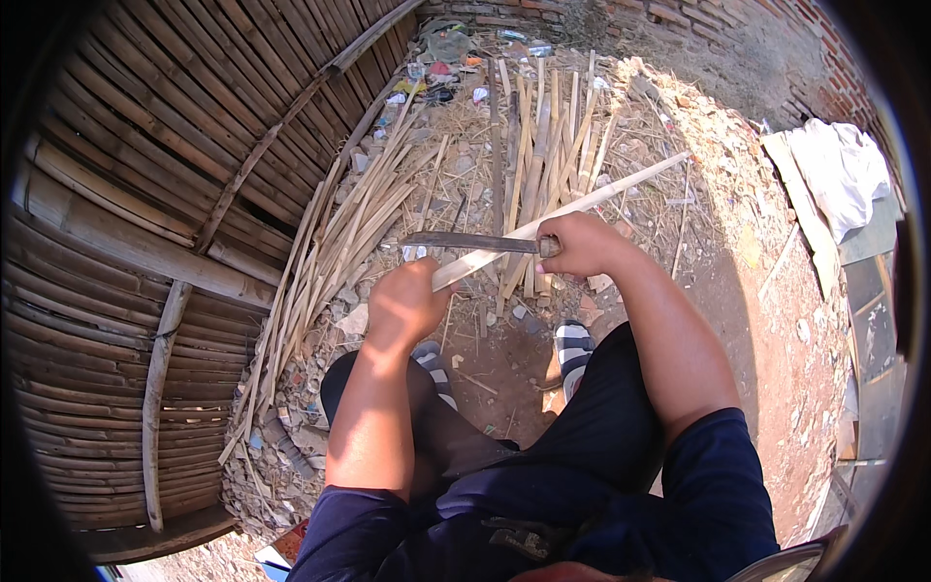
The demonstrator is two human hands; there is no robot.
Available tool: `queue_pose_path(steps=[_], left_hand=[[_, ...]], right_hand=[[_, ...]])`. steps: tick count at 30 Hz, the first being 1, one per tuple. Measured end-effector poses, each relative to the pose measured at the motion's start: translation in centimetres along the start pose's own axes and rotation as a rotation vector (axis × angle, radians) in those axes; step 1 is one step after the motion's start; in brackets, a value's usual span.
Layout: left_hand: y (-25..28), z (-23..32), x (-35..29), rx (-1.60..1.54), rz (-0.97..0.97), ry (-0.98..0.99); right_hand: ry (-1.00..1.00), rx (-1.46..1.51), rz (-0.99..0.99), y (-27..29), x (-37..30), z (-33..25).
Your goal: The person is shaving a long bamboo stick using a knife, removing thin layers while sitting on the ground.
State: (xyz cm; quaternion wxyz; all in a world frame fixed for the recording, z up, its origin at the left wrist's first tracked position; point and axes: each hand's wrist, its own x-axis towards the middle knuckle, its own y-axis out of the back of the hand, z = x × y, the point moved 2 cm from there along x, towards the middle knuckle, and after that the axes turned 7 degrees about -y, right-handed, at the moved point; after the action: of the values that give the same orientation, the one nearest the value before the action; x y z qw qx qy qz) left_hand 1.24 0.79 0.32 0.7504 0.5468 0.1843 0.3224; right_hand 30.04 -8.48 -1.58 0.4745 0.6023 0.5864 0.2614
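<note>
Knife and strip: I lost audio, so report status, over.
Left hand closed on strip. Right hand gripping knife; blade crosses strip, contact unclear. Loose strips on ground beyond, seemingly out of the way.

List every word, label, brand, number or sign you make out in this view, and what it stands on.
None reads clearly enough to quote.
Dark blue shirt: a small printed mark on the front, too blurred to read.
Litter near the far wall: any print is too small to read.
Knife in the right hand: no lettering visible.
Pale strip in the left hand: no lettering visible.
</note>
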Motion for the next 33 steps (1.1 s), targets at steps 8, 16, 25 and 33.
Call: queue_pose_path(steps=[8,16,25,33], left_hand=[[0.0,-0.1,0.2,0.014,-0.021,0.003],[0.1,0.0,0.4,-0.017,-0.033,0.024],[0.2,0.2,0.3,-0.044,-0.034,0.031],[0.7,0.6,0.2,-0.071,-0.050,0.053]], right_hand=[[0.008,-0.002,0.018,0.3,-0.1,-0.3],[0.023,0.025,0.027,0.9,-0.3,-0.3],[-0.011,-0.078,0.077,2.1,-1.2,-1.0],[-0.223,-0.180,-0.002,4.3,-2.3,-1.0]])
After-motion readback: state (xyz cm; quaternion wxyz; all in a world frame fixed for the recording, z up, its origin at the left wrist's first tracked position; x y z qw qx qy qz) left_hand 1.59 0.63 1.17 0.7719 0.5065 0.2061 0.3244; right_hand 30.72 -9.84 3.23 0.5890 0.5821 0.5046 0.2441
